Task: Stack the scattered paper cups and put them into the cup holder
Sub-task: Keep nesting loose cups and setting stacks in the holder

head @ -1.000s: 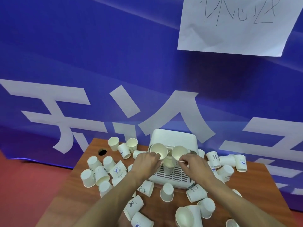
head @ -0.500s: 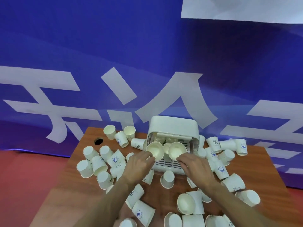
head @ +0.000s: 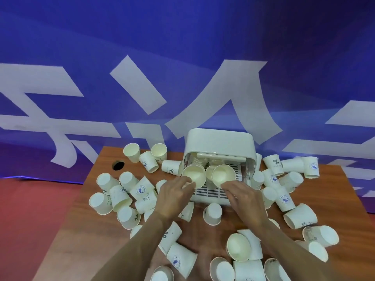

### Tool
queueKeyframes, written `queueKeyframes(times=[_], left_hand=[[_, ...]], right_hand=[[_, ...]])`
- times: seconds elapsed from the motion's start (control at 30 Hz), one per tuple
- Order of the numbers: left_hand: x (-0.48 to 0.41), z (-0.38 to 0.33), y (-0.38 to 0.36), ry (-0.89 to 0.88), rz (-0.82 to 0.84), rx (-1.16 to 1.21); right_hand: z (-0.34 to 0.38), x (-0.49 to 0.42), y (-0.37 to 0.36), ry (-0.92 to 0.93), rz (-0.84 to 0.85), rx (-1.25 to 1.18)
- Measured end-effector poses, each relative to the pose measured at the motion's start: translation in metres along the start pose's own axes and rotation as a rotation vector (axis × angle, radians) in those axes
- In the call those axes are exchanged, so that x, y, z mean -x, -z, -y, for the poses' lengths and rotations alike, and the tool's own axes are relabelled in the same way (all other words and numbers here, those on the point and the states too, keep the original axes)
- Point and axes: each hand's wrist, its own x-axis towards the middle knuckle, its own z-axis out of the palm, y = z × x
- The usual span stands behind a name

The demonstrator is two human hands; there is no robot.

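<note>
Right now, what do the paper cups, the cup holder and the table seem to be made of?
Paper cups: thin matte white paper, rolled rims, printed logos. Cup holder: probably plastic, smooth cream shell, rounded moulded corners, slotted tray. Table: reddish-brown wood grain; solid wood, veneer or laminate, can't tell.

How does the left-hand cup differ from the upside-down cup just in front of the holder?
Left-hand cup is pinched by the left hand; upside-down cup stands free on the table. Left-hand cup tilts, mouth toward the camera; upside-down cup sits base up. Left-hand cup is at the holder opening; upside-down cup is before its tray. Both are white paper cups.
</note>
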Motion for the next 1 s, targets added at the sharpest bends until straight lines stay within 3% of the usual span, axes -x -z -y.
queueKeyframes(times=[1.0], left_hand=[[-0.016, 0.024, -0.042, 0.003, 0.094, -0.018]], right_hand=[[-0.014, -0.013, -0.046, 0.011, -0.085, -0.017]])
